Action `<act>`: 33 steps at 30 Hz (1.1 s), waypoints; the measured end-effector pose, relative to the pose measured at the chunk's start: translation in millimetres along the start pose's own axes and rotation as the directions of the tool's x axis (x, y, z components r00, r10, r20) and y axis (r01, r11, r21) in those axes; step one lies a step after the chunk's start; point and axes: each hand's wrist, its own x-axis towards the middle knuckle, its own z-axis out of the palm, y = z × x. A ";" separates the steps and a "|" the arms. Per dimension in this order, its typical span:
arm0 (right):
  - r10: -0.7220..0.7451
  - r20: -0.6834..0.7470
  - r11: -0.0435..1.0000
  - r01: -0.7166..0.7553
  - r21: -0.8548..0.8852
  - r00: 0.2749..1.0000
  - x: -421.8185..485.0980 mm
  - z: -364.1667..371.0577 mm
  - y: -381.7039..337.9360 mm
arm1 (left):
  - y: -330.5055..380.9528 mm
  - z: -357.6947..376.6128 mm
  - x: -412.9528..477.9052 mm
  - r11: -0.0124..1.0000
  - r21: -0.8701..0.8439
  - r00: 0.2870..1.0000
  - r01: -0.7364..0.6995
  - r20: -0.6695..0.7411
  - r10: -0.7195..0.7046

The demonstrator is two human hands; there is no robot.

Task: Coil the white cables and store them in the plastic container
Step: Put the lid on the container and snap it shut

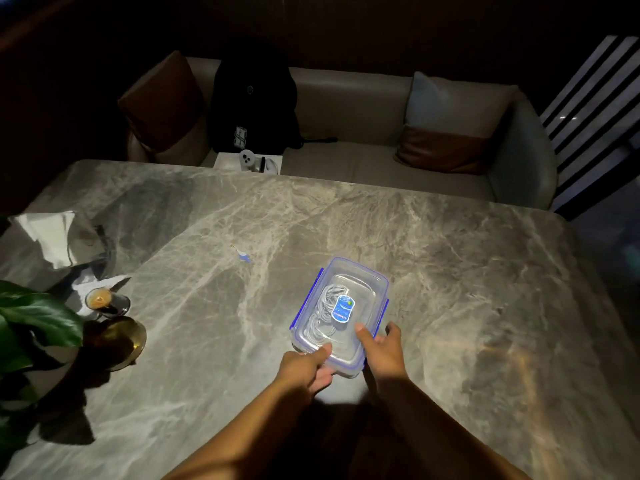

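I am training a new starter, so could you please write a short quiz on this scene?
1. True or false: the white cables lie loose on the table.
2. Which grips the plastic container: A the left hand only, B the right hand only, C both?
3. Fill in: the container's clips are ___.
Key: 1 false, they lie inside the container; 2 C; 3 blue.

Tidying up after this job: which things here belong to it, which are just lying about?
Job: plastic container, white cables inside it, left hand, right hand holding its near end.
Lying about: glass, plant, backpack, white paper.
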 end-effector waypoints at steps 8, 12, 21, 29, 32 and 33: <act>-0.022 0.012 0.994 0.023 -0.103 1.000 16.5 -47.7 -17.7 | -40.8 59.3 -16.2 0.977 -0.209 0.999 0.030 0.043 -0.022; -0.037 0.051 0.986 0.045 -0.160 0.998 21.4 -62.0 -29.1 | -44.9 71.5 -24.2 0.978 -0.207 0.984 0.013 0.175 0.024; -0.014 0.104 0.985 0.031 -0.167 0.994 29.9 -70.4 -29.5 | -14.5 43.7 -16.7 0.986 0.100 0.989 0.136 0.042 -0.141; 0.003 0.112 0.991 0.011 -0.132 0.994 31.4 -72.3 -29.7 | 31.3 46.2 6.3 0.964 0.214 0.982 -0.158 -0.070 0.176; -0.003 0.108 0.993 0.015 -0.115 0.994 32.4 -73.5 -29.2 | 34.8 44.8 11.8 0.946 0.271 0.979 -0.177 -0.048 0.197; -0.021 0.105 0.991 0.034 -0.130 0.994 31.3 -73.9 -29.5 | 33.5 44.5 12.6 0.941 0.285 0.977 -0.183 -0.055 0.207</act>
